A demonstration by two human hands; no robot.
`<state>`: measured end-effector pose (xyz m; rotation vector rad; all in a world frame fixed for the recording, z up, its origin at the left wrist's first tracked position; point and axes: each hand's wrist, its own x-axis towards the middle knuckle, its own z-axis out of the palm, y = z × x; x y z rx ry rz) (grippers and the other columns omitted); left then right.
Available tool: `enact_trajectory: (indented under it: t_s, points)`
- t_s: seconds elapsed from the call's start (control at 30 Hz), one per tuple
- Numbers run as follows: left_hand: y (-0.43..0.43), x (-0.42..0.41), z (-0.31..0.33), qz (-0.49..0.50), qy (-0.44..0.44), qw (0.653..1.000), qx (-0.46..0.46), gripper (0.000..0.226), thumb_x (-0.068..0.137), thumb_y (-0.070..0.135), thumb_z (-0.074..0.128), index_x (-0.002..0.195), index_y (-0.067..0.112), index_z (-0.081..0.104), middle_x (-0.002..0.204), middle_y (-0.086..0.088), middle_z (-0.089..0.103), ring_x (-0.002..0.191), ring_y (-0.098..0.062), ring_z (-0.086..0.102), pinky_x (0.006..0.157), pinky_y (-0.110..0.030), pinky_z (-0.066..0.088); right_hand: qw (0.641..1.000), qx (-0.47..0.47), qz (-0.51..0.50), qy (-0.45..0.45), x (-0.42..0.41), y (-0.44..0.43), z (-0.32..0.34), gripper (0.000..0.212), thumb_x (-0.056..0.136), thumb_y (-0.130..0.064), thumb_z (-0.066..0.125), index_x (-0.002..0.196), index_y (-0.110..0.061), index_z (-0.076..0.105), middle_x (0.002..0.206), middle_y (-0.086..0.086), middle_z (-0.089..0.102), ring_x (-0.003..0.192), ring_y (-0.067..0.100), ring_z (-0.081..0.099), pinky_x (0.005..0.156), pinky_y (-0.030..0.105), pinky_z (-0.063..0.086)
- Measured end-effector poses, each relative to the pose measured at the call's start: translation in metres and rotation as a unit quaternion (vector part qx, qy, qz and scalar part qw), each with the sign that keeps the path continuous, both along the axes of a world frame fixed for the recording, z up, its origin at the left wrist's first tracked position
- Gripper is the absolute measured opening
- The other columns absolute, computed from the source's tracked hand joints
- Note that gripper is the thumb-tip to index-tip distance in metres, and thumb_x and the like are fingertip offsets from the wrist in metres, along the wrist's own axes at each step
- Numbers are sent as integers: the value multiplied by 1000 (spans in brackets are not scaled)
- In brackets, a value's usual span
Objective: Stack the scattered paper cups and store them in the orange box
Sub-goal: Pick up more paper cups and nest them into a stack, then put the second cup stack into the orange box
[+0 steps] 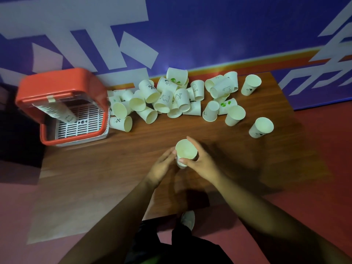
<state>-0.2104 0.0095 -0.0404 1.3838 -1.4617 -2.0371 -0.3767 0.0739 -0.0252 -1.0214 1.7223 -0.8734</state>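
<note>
Right hand (pixel 200 162) grips cup stack (pixel 185 151), centre frame; left hand (pixel 162 165) touches it, fingers straight. Scattered cups (pixel 181 100) read "HI", "HELLO".

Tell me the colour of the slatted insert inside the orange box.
White, with dark slots; the slatted insert shows best in the head view.

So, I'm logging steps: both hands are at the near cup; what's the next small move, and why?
Probably the left hand, only touching the held cup, should fetch a nearby loose cup to nest in; the right hand grips it, and many lie scattered.
</note>
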Motion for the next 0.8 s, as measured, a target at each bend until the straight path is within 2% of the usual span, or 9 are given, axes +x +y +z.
enact_trajectory:
  t_s: [0.1,0.2,0.3,0.4,0.5,0.57,0.63,0.7,0.8]
  points:
    - [-2,0,1,15,-3,1000,13,32,104,39,49,129,28,65,130,2,68,125,-21,62,110,-43,46,997,16,-55,-58,3,-2,-12,89,70,-36,87,144,-30,39,136,-12,52,126,6,49,102,27,44]
    - [-8,8,11,42,-12,999,15,31,104,42,47,121,29,69,124,1,72,119,-21,65,108,-45,49,995,33,-53,-83,14,-13,-9,67,74,-34,84,132,-24,52,123,-9,62,117,9,58,87,21,51]
    - [-21,35,24,83,-21,996,1,40,99,58,46,118,34,73,118,4,74,112,-18,69,103,-45,52,989,39,-31,-137,38,-32,1,55,79,-40,79,127,-24,58,120,-9,67,113,8,62,91,28,54]
    - [-41,78,46,122,-25,992,-12,53,89,71,49,124,36,69,126,4,70,116,-18,67,103,-44,53,989,56,0,-135,75,-63,11,78,64,-72,72,128,-29,58,124,-10,65,113,9,62,98,41,53]
    - [-63,125,71,173,-18,984,-35,48,87,70,53,118,38,70,126,3,70,116,-19,67,99,-41,55,988,42,38,-147,119,-97,23,88,60,-81,69,133,-32,55,130,-11,62,118,10,59,102,44,50]
    - [-78,154,85,203,-10,978,-49,33,94,60,54,111,38,72,120,4,73,111,-17,69,89,-35,56,985,24,71,-158,150,-119,34,81,65,-77,69,133,-36,55,129,-15,63,119,7,59,104,42,48]
    - [-92,181,95,226,2,973,-54,30,98,53,53,111,35,73,116,3,75,107,-15,71,82,-29,55,980,6,97,-171,179,-138,47,68,72,-67,69,131,-37,57,126,-17,65,118,4,60,104,39,48]
    - [-108,206,100,231,25,970,-64,29,101,45,51,114,33,74,116,1,75,108,-15,71,83,-28,54,981,-13,109,-161,204,-156,57,64,75,-62,68,131,-36,56,126,-16,65,117,4,60,103,39,50]
    - [-134,240,95,251,64,964,-64,32,102,39,50,124,28,70,126,-3,70,119,-20,66,92,-34,51,982,-46,106,-149,236,-184,64,61,75,-59,70,129,-35,57,125,-14,66,116,6,61,101,39,51]
